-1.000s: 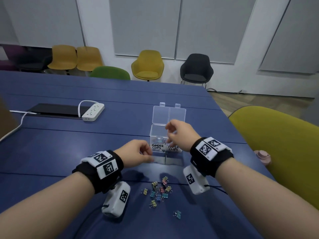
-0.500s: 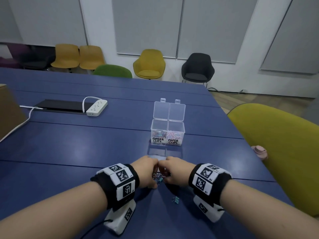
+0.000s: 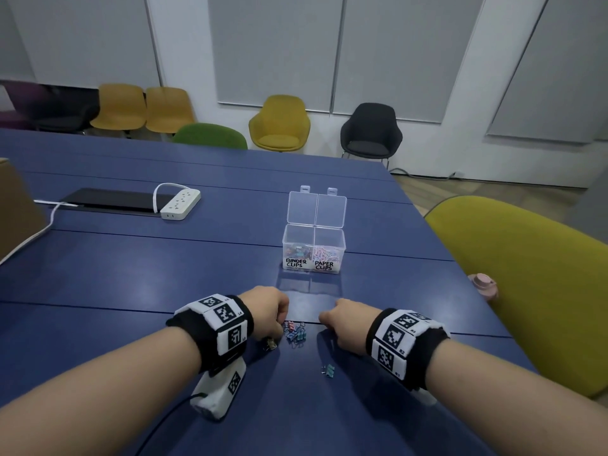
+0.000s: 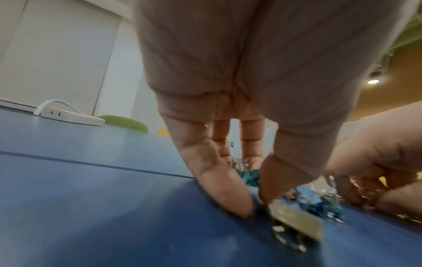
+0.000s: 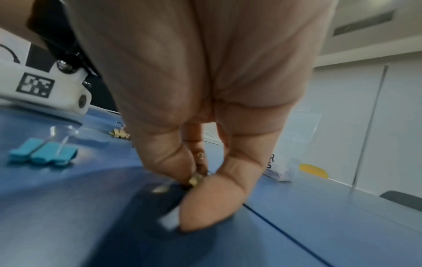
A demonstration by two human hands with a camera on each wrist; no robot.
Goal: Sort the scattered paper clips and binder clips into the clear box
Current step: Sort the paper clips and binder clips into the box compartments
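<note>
Two hands are low on the blue surface (image 3: pixel 98 274), on either side of a small pile of binder clips (image 3: pixel 294 332). The left hand (image 3: pixel 268 311) has its fingers curled down into the pile; whether it holds a clip, I cannot tell. The right hand (image 5: pixel 205 144) pinches a small gold binder clip (image 5: pixel 196 179) between thumb and fingers. One teal clip (image 3: pixel 328 370) lies apart, nearer the person. The clear box (image 3: pixel 314 248) stands open farther away, with binder clips in the left compartment and paper clips in the right.
</note>
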